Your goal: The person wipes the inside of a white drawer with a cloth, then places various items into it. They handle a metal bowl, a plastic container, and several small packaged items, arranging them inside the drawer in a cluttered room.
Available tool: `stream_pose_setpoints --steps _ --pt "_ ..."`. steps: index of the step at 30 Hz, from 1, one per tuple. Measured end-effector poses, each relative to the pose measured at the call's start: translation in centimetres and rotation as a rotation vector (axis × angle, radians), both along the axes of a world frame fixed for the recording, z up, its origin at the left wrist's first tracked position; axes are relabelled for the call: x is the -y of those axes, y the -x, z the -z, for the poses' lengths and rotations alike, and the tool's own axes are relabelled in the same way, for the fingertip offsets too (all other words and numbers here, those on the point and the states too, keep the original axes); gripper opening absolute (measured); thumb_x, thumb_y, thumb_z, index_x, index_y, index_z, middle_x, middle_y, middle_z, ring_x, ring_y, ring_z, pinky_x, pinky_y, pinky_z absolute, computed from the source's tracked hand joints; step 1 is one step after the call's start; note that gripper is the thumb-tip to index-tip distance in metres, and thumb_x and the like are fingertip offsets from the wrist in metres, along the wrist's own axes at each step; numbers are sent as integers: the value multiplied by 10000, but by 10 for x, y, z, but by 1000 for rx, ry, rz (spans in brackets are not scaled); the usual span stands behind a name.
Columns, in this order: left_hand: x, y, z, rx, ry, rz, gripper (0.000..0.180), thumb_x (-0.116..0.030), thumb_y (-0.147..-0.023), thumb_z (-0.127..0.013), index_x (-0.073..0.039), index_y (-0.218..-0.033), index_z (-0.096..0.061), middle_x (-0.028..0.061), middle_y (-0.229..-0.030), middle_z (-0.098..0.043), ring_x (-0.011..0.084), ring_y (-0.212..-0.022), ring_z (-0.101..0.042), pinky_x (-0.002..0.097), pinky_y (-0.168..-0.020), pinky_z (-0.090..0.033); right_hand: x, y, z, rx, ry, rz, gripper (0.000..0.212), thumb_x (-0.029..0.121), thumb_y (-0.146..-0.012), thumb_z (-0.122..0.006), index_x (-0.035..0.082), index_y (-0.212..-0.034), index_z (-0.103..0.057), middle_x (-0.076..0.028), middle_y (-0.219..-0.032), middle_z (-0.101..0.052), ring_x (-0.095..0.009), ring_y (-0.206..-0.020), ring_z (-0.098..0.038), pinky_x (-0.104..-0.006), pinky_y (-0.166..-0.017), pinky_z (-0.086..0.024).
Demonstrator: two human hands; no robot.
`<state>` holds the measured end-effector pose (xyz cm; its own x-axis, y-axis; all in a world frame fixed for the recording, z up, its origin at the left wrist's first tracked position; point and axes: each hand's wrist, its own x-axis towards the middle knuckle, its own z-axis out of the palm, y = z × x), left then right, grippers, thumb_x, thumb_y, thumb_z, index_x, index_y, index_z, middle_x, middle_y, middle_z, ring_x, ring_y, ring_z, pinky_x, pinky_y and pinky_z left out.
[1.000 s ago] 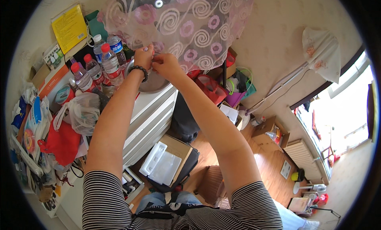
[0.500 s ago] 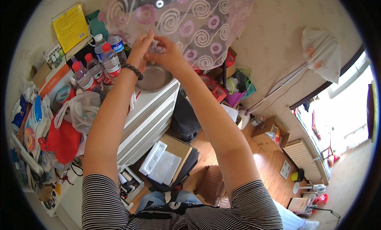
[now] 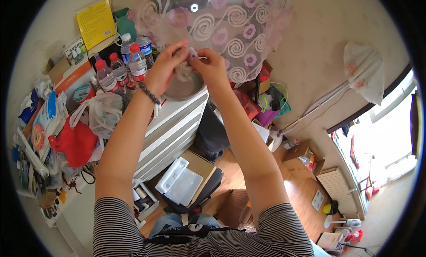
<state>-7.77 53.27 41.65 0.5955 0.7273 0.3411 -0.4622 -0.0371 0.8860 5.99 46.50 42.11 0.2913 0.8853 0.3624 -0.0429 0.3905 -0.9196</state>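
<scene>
Both arms reach up to the top of a white chest of drawers. My left hand (image 3: 166, 68), with a dark bead bracelet (image 3: 149, 93) at its wrist, is closed on a bunched pale pinkish sheer cloth (image 3: 192, 54). On the cloth's other side, my right hand (image 3: 213, 68) pinches it between thumb and fingers. A loose whitish part (image 3: 184, 71) hangs below the fingers. Just behind is a sheer lace cover (image 3: 235, 19) with pink flowers and white swirls; whether the bunch belongs to it I cannot tell. Beneath the hands sits a round grey metal bowl (image 3: 183, 90), partly hidden.
Several red-capped bottles (image 3: 138, 64) stand left of my left hand. Nearer lie a knotted clear plastic bag (image 3: 105, 117) and a red cloth bag (image 3: 77, 144). White drawers (image 3: 173, 137) drop away below the bowl. A floor lamp (image 3: 328, 95) leans at the right wall.
The view has shifted, so the scene sits slightly further right and lower. My hands have drawn a little apart, with more of the bunched cloth showing between and below them.
</scene>
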Motion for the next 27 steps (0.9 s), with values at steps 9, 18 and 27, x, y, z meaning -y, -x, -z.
stream_pose_setpoints --steps 9,18,27 --pt "177 116 50 -582 26 122 522 -144 -840 -662 -25 -1302 -448 22 -1056 -568 74 -919 -555 245 -791 -479 150 58 82 161 62 -217 141 133 -829 -678 24 -860 -594 -29 -836 -553 -91 -772 -538 -230 -637 -452" --pt "330 250 125 -681 194 -299 148 -110 -867 -635 14 -890 -558 21 -807 -576 67 -700 -562 222 -562 -471 222 187 146 8 191 -494 116 122 -956 -490 38 -878 -508 24 -785 -446 -64 -735 -394 -204 -640 -364" --pt "399 364 70 -399 474 -577 106 20 -818 -626 -24 -901 -577 4 -803 -553 52 -652 -551 176 -454 -458 250 271 126 79 319 -635 267 -29 -809 -596 9 -1045 -476 -50 -931 -558 -90 -855 -535 -239 -742 -449"
